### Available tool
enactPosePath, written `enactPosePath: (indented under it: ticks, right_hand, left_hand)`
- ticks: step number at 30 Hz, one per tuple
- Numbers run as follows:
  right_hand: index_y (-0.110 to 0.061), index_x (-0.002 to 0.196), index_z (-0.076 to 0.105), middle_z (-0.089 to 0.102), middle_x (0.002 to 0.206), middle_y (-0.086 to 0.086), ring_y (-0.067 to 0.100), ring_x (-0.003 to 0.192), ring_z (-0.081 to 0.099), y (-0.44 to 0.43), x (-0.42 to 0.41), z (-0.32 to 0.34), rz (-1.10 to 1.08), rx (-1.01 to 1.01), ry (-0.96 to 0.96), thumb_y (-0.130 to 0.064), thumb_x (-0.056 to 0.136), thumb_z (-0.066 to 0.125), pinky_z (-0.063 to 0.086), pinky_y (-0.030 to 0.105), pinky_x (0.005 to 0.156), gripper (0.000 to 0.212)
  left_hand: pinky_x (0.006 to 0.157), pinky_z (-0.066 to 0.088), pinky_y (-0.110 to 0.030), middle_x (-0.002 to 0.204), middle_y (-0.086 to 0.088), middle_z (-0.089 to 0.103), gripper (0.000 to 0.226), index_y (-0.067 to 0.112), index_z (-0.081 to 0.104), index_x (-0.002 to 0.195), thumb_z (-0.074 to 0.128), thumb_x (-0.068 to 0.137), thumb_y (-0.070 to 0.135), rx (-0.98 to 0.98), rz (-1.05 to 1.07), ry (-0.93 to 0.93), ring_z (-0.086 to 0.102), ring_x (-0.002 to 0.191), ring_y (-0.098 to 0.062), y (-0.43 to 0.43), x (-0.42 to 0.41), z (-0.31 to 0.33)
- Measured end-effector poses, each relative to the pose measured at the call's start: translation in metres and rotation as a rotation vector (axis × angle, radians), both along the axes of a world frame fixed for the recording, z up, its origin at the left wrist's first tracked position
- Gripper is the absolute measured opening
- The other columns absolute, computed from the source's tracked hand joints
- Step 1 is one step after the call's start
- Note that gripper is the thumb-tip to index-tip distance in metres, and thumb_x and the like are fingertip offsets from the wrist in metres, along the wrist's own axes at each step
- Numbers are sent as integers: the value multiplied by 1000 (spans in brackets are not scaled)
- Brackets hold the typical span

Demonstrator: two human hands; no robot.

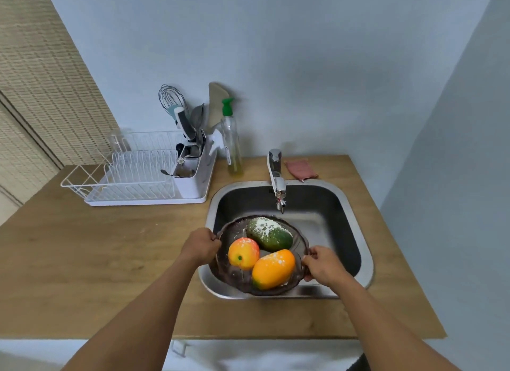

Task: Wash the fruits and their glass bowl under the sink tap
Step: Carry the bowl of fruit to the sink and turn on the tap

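Note:
A dark glass bowl [233,276] hangs over the front left part of the steel sink [356,213]. In it lie three fruits dusted with white powder: a green mango [271,235], an orange-red apple-like fruit [242,253] and an orange mango [273,268]. My left hand [202,245] grips the bowl's left rim. My right hand [321,264] grips its right rim. The tap [277,181] stands behind the sink, its spout a little beyond the bowl's far edge; no water is seen running.
A white dish rack [129,177] with a utensil holder [190,149] sits on the wooden counter [82,260] to the left. A soap bottle with a green pump [231,144] stands beside it. A pink cloth [300,170] lies behind the sink, right of the tap.

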State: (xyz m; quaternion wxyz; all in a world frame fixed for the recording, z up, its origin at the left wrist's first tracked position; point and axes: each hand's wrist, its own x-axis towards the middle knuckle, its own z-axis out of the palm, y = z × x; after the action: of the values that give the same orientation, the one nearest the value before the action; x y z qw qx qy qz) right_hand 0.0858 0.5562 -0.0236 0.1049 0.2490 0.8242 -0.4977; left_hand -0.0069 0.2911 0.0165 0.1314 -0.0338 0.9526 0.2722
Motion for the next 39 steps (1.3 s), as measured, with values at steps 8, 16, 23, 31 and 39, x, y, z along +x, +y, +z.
enactPosePath:
  ticks: [8,16,23,31,39]
  right_hand:
    - [-9,94,60,69,79,12,23,62,69,12,-24,-15,-96,40,-22,-10,96,51,60,39,68,9]
    - [-13,103,60,67,97,15,30,83,68,11,-63,-44,-241,48,-70,-8,95,51,59,45,78,13]
    - [-12,114,63,69,100,14,34,89,68,16,-69,-87,-314,49,-200,-8,91,53,57,50,82,25]
    - [-12,114,66,71,100,14,35,94,68,33,-64,-115,-337,94,-262,-12,89,59,56,49,87,26]
    - [-7,114,66,69,109,15,34,102,64,27,-64,-119,-316,167,-265,-11,90,57,54,46,90,26]
  left_hand:
    - [74,48,-34,96,-17,67,12,7,61,89,54,90,17,50,-23,12,62,88,-33,25,-39,-33]
    - [74,45,-36,94,-16,64,13,5,58,91,52,94,16,53,-42,3,58,86,-30,39,-81,-76]
    - [81,51,-39,105,-18,66,16,3,62,100,54,92,14,-30,-116,-61,63,97,-36,53,-98,-105]
    - [83,50,-39,111,-18,65,16,5,61,105,55,92,12,-72,-139,-146,62,103,-36,67,-93,-133]
    - [80,48,-37,117,-17,63,22,6,60,111,54,90,10,-126,-151,-200,61,106,-37,67,-90,-146]
